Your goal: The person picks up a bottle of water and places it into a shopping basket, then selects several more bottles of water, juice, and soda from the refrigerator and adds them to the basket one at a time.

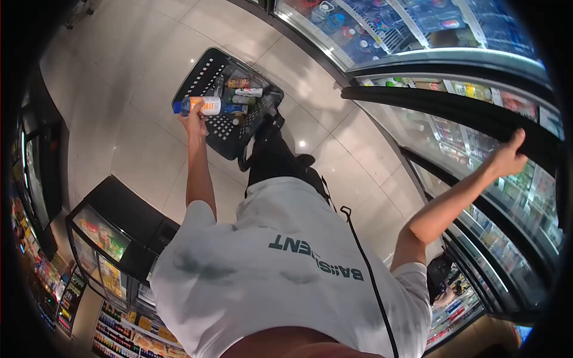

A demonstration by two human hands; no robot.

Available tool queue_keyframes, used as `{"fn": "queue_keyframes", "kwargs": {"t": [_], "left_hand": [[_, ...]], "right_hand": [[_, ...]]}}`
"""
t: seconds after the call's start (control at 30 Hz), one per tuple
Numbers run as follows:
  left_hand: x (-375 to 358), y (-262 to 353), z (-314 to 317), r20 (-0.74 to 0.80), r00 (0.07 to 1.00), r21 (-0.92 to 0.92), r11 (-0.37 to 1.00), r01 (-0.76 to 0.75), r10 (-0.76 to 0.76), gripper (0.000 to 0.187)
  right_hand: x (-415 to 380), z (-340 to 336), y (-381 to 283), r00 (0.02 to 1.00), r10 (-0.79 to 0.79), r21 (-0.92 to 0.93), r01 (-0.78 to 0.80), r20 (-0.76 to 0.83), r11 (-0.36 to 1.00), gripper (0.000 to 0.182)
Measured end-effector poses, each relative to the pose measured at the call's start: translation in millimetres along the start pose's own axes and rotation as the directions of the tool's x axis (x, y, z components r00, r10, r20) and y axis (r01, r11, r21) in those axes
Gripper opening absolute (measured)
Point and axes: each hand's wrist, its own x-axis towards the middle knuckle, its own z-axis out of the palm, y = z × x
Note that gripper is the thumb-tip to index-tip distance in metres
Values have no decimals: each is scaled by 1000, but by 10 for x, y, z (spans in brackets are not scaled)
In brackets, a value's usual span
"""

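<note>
My left hand [194, 122] is closed around a bottle [209, 106] with a blue cap and an orange and white label. It holds the bottle on its side over a dark shopping basket [194, 73]. Inside the basket lie several drinks, among them a white can [249, 92] and an orange-brown container [239, 83]. Far to the right, my right hand [508, 156] grips the black frame of a glass cooler door [436, 102], which stands open. The fingers behind the frame are partly hidden.
Drinks fill a cooler [382, 30] at the upper right, and more coolers run down the right side. A black-framed display case [119, 221] stands at the left. Tiled floor [143, 65] surrounds the basket. Stocked shelves [128, 331] are at the lower left.
</note>
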Motion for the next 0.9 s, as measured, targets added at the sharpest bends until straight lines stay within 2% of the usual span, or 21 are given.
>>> {"fn": "queue_keyframes", "kwargs": {"t": [0.03,0.07,0.1,0.17,0.2,0.27,0.3,0.33,0.37,0.4,0.43,0.5,0.57,0.63,0.67,0.7,0.73,0.77,0.83,0.87,0.9], "left_hand": [[235,-294,-44,-136,989,55,996,63,-55,78],[497,-574,-95,-153,984,122,986,110,-90,85],[708,-814,-117,-169,977,186,970,159,-128,92],[976,-1257,-66,-267,946,229,942,247,-183,88],[1148,-1563,-42,-314,927,262,919,294,-207,88],[1441,-2050,80,-397,882,271,886,376,-252,89],[1543,-2265,144,-442,852,245,876,415,-280,91],[1642,-2474,192,-487,818,215,866,451,-305,92],[1723,-2707,234,-530,783,185,856,483,-327,94],[1855,-2945,209,-495,785,151,853,499,-372,101],[1968,-3198,185,-537,760,176,832,526,-367,104],[2124,-3643,127,-614,713,236,782,577,-340,109],[2153,-3892,19,-583,655,110,752,650,-481,73],[2171,-3797,126,-519,613,-12,722,692,-596,41],[2117,-3728,249,-568,619,-67,780,622,-542,18],[2082,-3626,283,-518,685,52,780,623,-513,17],[2039,-3554,308,-455,749,173,777,605,-482,17],[1999,-3474,348,-376,810,295,771,565,-450,16],[1884,-3318,352,-232,893,316,839,444,-385,24],[1911,-3308,308,-201,929,433,823,368,-309,27],[1846,-3102,332,-134,943,449,830,332,-305,25]], "right_hand": [[97,117,76,999,35,-37,-34,15,999,43],[174,252,70,994,109,23,-110,12,994,44],[300,380,218,986,163,217,-169,43,962,47],[484,514,344,982,189,38,-189,3,981,53],[559,589,394,987,162,129,-163,20,978,52],[805,497,754,983,173,81,-168,-54,982,49],[816,474,680,992,129,145,-129,9,981,51],[788,483,559,978,206,88,-203,-23,975,54],[682,550,383,978,204,79,-200,-39,977,55],[711,521,376,982,190,94,-191,16,977,51],[668,541,293,983,182,23,-182,22,983,48],[580,559,177,983,167,53,-171,79,984,47],[485,624,102,985,160,-9,-160,65,987,46],[473,621,70,987,158,-48,-157,33,986,47],[473,638,84,987,158,-57,-158,8,986,49],[492,635,103,987,160,-60,-161,-21,985,52],[581,571,236,988,152,10,-152,-12,988,52],[489,617,149,981,191,-28,-192,-23,981,52],[590,546,322,985,165,16,-165,-51,986,49],[609,524,390,976,198,-32,-201,-92,979,49],[614,532,451,980,183,6,-183,-73,983,50]]}}
